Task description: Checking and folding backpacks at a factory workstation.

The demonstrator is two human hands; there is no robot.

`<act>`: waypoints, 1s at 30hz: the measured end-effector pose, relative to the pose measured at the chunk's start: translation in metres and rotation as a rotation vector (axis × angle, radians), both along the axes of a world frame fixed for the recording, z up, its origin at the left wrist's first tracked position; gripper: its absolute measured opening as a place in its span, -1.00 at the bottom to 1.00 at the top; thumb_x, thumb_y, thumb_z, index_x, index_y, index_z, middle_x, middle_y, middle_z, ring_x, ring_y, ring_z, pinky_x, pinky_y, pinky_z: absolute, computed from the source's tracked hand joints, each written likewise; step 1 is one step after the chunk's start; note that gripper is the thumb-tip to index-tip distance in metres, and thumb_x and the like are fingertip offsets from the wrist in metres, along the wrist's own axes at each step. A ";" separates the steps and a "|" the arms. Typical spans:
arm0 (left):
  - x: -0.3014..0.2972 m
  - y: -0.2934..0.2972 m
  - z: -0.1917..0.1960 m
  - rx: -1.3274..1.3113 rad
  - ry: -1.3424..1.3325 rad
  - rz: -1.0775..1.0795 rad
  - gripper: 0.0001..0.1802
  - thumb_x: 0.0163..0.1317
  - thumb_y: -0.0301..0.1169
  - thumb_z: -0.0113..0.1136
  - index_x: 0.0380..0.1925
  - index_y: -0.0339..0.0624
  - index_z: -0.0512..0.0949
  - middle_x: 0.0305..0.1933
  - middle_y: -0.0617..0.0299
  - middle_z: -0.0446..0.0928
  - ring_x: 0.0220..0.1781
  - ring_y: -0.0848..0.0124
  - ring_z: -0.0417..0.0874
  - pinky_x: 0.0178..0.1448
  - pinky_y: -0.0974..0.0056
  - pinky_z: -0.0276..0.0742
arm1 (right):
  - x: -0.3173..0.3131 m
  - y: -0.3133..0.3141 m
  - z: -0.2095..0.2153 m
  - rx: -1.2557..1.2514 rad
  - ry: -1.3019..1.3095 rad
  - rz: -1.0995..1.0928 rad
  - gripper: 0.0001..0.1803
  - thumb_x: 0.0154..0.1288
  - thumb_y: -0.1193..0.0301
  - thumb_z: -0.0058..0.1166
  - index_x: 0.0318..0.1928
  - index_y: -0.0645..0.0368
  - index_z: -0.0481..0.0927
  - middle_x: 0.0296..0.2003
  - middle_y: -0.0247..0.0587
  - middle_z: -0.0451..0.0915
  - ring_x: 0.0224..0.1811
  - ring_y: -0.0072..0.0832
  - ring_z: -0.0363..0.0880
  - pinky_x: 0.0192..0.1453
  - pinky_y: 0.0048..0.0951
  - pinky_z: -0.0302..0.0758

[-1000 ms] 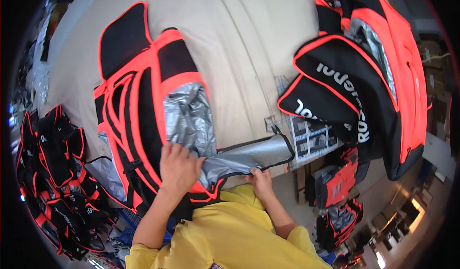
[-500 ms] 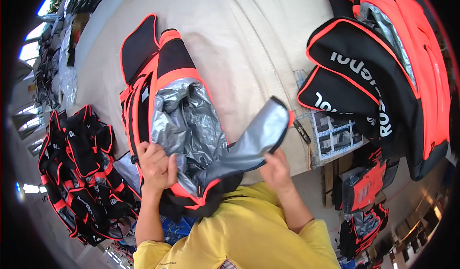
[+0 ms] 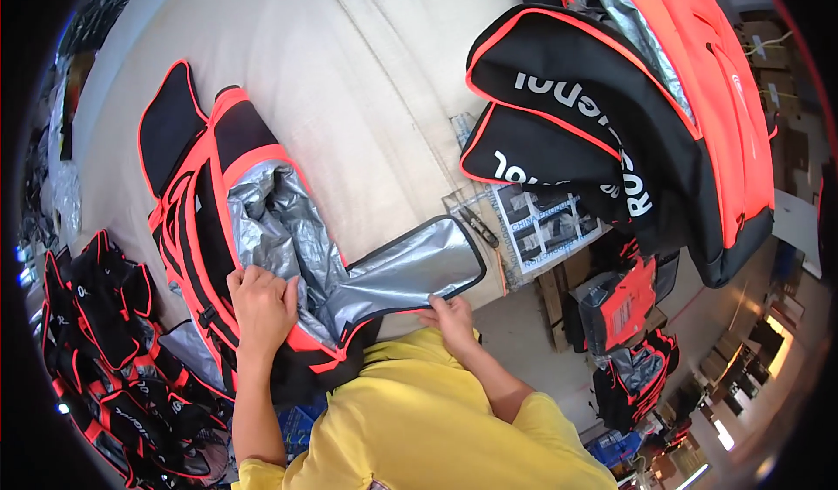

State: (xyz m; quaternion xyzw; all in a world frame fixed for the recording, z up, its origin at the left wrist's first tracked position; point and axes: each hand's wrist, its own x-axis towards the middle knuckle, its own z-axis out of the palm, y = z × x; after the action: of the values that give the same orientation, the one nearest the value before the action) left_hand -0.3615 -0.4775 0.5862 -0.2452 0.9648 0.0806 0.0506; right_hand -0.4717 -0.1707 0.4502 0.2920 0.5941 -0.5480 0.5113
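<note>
Oblong black-and-coral fabric bag (image 3: 220,228) with silver lining (image 3: 297,228) lies at the near edge of the cream cloth-covered surface (image 3: 375,123), your left grip (image 3: 264,308) clasping its side, your right grip (image 3: 453,325) pinching its black-edged silver flap (image 3: 421,258), which could crease if tugged hard.

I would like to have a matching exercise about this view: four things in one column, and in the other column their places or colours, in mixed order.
Column one:
1. left hand
2. right hand
3. shirt
4. small dark tool

Column two:
A. yellow
B. on the table, by the far right corner of the silver-lined flap
C. at the opening of the bag in front of the person
D. holding the flap's near edge

Right pairs: 1-C, 2-D, 3-A, 4-B.
</note>
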 end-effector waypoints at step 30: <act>0.005 -0.011 -0.128 1.204 0.217 1.011 -0.75 0.59 -0.31 0.16 -0.16 -0.25 0.70 -0.39 0.42 0.57 -0.32 0.59 0.58 -0.17 0.35 0.56 | -0.037 0.024 -0.014 -0.149 -0.251 0.173 -0.76 0.50 0.38 0.24 -0.01 0.32 0.66 -0.21 -0.15 0.77 -0.23 -0.32 0.85 -0.31 -0.47 0.74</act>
State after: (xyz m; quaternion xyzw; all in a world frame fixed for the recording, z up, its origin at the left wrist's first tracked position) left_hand -0.3564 -0.4883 0.4586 -0.5749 0.5267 0.6251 0.0374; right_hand -0.5092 -0.1468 0.4362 0.2671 0.5062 -0.5037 0.6471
